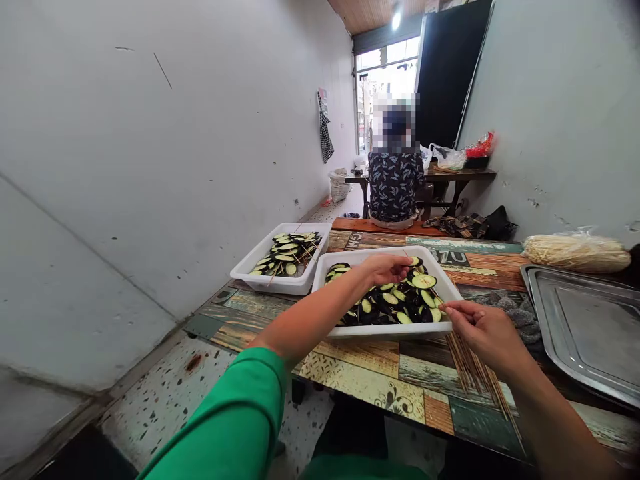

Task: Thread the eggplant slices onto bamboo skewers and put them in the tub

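Over the nearer white tray (387, 328), filled with cut eggplant slices (390, 298), my left hand (387, 269) is closed, its fingertips pinching an eggplant slice (415, 262) near the upper end of a thin wooden skewer. At the tray's right rim my right hand (475, 325) is closed in a pinch on the lower end of that skewer. A pale eggplant slice (424, 281) shows between the two hands, along the skewer's line. Below my right hand, a bundle of bare wooden skewers (473, 367) lies on the patterned table (370, 380).
Another white tray (280, 285) with skewered eggplant stands at left, by the wall. On the right are metal trays (595, 327), a grey cloth (515, 312) and a bagged pack of pale sticks (577, 252). A person (395, 180) sits ahead on a bench, back turned.
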A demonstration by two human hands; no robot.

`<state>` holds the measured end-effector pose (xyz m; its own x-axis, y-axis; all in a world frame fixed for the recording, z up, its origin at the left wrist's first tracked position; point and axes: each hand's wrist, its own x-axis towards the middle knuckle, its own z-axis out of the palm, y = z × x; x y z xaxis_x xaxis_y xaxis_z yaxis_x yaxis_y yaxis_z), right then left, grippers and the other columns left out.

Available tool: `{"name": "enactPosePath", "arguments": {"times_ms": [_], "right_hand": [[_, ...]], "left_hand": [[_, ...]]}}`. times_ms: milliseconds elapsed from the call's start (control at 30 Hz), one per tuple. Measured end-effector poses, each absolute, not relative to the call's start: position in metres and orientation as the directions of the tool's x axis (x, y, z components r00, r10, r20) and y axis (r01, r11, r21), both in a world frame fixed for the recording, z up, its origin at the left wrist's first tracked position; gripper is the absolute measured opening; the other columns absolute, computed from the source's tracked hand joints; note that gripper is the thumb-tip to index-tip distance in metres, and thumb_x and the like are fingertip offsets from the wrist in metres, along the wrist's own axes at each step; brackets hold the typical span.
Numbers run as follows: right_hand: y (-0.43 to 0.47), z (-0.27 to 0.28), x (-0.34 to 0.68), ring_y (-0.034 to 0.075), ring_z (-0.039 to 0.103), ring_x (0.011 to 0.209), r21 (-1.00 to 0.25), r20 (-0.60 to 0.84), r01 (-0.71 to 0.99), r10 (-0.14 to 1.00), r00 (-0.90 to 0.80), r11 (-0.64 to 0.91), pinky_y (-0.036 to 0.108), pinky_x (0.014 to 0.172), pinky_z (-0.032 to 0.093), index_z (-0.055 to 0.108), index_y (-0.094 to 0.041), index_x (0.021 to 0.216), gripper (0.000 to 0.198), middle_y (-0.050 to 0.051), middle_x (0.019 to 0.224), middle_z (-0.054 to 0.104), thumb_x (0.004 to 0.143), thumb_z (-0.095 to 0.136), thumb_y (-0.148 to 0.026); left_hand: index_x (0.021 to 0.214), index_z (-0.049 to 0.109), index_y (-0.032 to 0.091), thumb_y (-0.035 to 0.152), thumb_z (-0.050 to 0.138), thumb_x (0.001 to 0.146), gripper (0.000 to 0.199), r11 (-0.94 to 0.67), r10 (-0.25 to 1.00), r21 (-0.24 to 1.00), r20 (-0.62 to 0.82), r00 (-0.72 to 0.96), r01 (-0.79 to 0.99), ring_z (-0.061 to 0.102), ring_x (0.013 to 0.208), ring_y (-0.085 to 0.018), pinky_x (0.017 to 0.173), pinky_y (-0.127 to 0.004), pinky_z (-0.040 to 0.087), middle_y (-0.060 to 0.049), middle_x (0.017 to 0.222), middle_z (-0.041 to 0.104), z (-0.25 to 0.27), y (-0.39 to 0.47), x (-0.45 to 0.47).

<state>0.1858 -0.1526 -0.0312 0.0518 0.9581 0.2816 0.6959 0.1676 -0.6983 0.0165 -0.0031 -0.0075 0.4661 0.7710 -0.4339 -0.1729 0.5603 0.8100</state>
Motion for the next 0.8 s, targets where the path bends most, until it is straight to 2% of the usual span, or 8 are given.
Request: {"name": "enactPosePath", "arguments": {"times_ms": [133,267,367,467,533,633,700,800], "right_hand": [[-0.152,-0.033,0.186,0.018,0.061,0.057,-0.712,0.283,0.683,0.957,0.071,0.16,0.027,0.052,0.044,0.075,-0.017,0.085,0.038,0.005,0.066,0.071,0.077,0.049,-0.043],[-0.152,-0.031,0.185,0.018,0.061,0.056,-0.707,0.313,0.692,0.942,0.124,0.144,0.027,0.053,0.044,0.075,-0.016,0.085,0.038,0.005,0.066,0.071,0.076,0.049,-0.042],[-0.153,-0.031,0.186,0.018,0.061,0.056,-0.718,0.331,0.68,0.933,0.145,0.149,0.027,0.053,0.044,0.075,-0.015,0.087,0.039,0.006,0.068,0.071,0.076,0.049,-0.042],[-0.152,-0.032,0.186,0.018,0.061,0.058,-0.73,0.339,0.662,0.931,0.136,0.17,0.027,0.052,0.044,0.075,-0.014,0.091,0.04,0.007,0.072,0.072,0.078,0.049,-0.042],[-0.152,-0.034,0.187,0.018,0.062,0.06,-0.735,0.343,0.653,0.93,0.129,0.181,0.027,0.053,0.044,0.074,-0.014,0.092,0.04,0.008,0.076,0.073,0.078,0.049,-0.042],[-0.153,-0.035,0.188,0.018,0.063,0.062,-0.745,0.337,0.642,0.932,0.13,0.18,0.026,0.054,0.044,0.074,-0.015,0.092,0.038,0.008,0.079,0.073,0.079,0.05,-0.041],[-0.153,-0.036,0.189,0.018,0.063,0.063,-0.751,0.325,0.638,0.937,0.13,0.172,0.026,0.054,0.044,0.074,-0.015,0.093,0.037,0.007,0.078,0.073,0.079,0.05,-0.041],[-0.153,-0.035,0.189,0.018,0.063,0.062,-0.755,0.311,0.635,0.941,0.131,0.161,0.026,0.053,0.044,0.074,-0.015,0.095,0.039,0.007,0.077,0.073,0.079,0.051,-0.041]], "left_hand": [[0.066,0.058,0.01,0.007,0.072,0.068,0.014,0.513,0.763,0.849,-0.386,0.518,-0.124,0.043,0.046,-0.003,0.044,-0.015,0.036,0.002,0.053,0.052,-0.008,-0.017,0.026],[0.073,0.06,0.012,0.021,0.066,0.077,0.011,0.388,0.811,0.922,-0.341,0.477,-0.001,0.046,0.049,-0.005,0.049,-0.018,0.037,0.001,0.059,0.056,-0.01,-0.011,0.024],[0.082,0.065,0.015,0.023,0.061,0.08,0.01,0.012,0.948,0.969,-0.09,0.305,0.248,0.054,0.062,-0.009,0.062,-0.021,0.043,-0.002,0.072,0.063,-0.016,0.0,0.016],[0.075,0.069,0.018,0.02,0.067,0.071,0.004,-0.306,0.938,0.753,0.136,0.318,0.582,0.058,0.076,-0.015,0.075,-0.024,0.044,-0.003,0.074,0.065,-0.027,0.007,0.009],[0.068,0.068,0.02,0.022,0.072,0.065,0.005,-0.385,0.912,0.612,0.138,0.386,0.691,0.06,0.079,-0.019,0.077,-0.025,0.044,-0.004,0.07,0.064,-0.035,0.006,0.008],[0.06,0.066,0.022,0.015,0.076,0.058,0.012,-0.453,0.868,0.503,0.058,0.494,0.736,0.061,0.077,-0.02,0.074,-0.024,0.044,-0.003,0.061,0.06,-0.045,0.001,0.012],[0.053,0.064,0.022,0.007,0.075,0.054,0.019,-0.51,0.802,0.492,-0.027,0.597,0.706,0.06,0.071,-0.019,0.071,-0.022,0.043,-0.001,0.054,0.056,-0.048,-0.003,0.014],[0.048,0.061,0.021,0.006,0.076,0.051,0.021,-0.506,0.723,0.587,-0.111,0.682,0.632,0.056,0.063,-0.016,0.067,-0.021,0.041,0.001,0.046,0.051,-0.046,-0.002,0.013]]}}
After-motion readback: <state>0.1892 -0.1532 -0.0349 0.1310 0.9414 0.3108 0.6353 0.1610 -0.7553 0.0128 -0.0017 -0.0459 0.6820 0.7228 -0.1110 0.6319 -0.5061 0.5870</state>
